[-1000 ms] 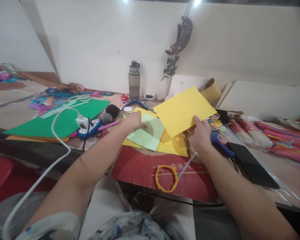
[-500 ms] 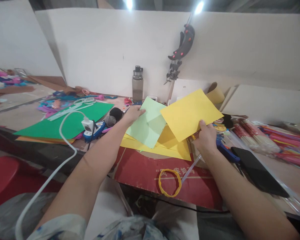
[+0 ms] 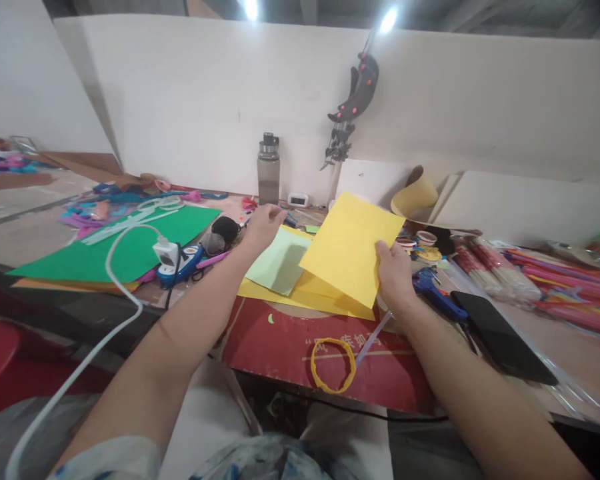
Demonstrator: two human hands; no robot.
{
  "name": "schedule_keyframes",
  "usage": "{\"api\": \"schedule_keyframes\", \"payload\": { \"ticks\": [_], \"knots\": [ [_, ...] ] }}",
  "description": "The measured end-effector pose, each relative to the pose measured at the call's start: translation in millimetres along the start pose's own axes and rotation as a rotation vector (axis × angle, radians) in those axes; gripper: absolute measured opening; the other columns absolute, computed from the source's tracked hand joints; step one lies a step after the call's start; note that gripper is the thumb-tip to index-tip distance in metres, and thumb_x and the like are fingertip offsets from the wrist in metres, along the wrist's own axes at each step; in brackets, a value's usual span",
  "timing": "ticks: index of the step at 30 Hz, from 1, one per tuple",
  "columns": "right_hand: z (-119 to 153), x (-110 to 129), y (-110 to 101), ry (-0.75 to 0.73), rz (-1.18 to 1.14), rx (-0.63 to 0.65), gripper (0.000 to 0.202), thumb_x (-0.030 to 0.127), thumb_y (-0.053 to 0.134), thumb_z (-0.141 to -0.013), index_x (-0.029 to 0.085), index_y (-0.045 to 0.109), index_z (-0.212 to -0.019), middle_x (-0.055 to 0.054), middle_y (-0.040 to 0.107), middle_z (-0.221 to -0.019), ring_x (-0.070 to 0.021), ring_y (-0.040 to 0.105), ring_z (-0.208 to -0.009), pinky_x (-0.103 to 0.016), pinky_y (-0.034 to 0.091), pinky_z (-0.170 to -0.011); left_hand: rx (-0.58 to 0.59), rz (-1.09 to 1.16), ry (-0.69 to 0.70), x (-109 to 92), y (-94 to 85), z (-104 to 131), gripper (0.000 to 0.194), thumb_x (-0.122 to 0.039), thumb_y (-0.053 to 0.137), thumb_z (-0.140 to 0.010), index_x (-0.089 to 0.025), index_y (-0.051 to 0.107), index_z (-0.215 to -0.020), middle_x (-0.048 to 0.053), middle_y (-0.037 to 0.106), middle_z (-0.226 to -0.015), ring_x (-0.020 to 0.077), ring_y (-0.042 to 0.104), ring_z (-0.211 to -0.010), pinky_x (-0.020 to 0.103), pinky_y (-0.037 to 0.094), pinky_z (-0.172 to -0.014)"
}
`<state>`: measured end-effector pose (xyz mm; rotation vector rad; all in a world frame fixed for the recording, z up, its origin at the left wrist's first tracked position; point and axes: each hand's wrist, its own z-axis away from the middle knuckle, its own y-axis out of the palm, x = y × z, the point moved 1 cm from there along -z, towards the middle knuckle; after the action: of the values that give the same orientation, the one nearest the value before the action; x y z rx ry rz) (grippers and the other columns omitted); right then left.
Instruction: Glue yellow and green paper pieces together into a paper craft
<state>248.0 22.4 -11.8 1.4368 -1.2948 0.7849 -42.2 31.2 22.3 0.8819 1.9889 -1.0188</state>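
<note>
My right hand (image 3: pixel 395 270) pinches the right edge of a yellow sheet of paper (image 3: pixel 353 247), held up and tilted above the board. A pale green sheet (image 3: pixel 279 263) lies on a larger yellow sheet (image 3: pixel 260 291), partly covered by the raised one. Just above the green sheet hovers my left hand (image 3: pixel 266 225), its fingers loosely bent with nothing visible in them. Under the papers is a red printed board (image 3: pixel 280 350). A yellow ring (image 3: pixel 333 365) lies at its front edge, and a tiny green scrap (image 3: pixel 271 319) rests on it.
Green sheets (image 3: pixel 115 250) lie on the left beside a blue power strip (image 3: pixel 183 265) with a white cable (image 3: pixel 107 267). A bottle (image 3: pixel 269 170) stands at the back. To the right are a blue glue gun (image 3: pixel 440 297), a black phone (image 3: pixel 503 337) and colourful pipe cleaners (image 3: pixel 570 287).
My left hand has let go of the pale green sheet, which now lies lower on the yellow paper. The yellow sheet in my right hand has turned and come slightly left.
</note>
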Motion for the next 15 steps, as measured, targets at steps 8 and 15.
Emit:
{"api": "schedule_keyframes", "payload": {
  "ticks": [8, 15],
  "knots": [
    [6, -8, 4, 0.015, -0.021, 0.141, 0.037, 0.055, 0.070, -0.078, 0.027, 0.065, -0.101, 0.001, 0.074, -0.098, -0.0175, 0.069, -0.084, -0.030, 0.057, -0.070, 0.648, 0.512, -0.181, -27, 34.8, 37, 0.038, -0.046, 0.081, -0.068, -0.013, 0.073, -0.087, 0.005, 0.073, -0.082, 0.0135, 0.064, -0.065, 0.022, 0.044, -0.057],
    [9, -6, 12, 0.207, -0.209, 0.375, 0.051, 0.069, 0.068, -0.073, 0.024, 0.068, -0.097, -0.002, 0.076, -0.091, -0.0217, 0.072, -0.085, -0.034, 0.058, -0.069, 0.501, 0.600, -0.294, -12, 27.1, 22, 0.022, -0.032, 0.080, -0.072, -0.014, 0.073, -0.083, 0.004, 0.074, -0.079, 0.0131, 0.067, -0.067, 0.022, 0.048, -0.062]
  ]
}}
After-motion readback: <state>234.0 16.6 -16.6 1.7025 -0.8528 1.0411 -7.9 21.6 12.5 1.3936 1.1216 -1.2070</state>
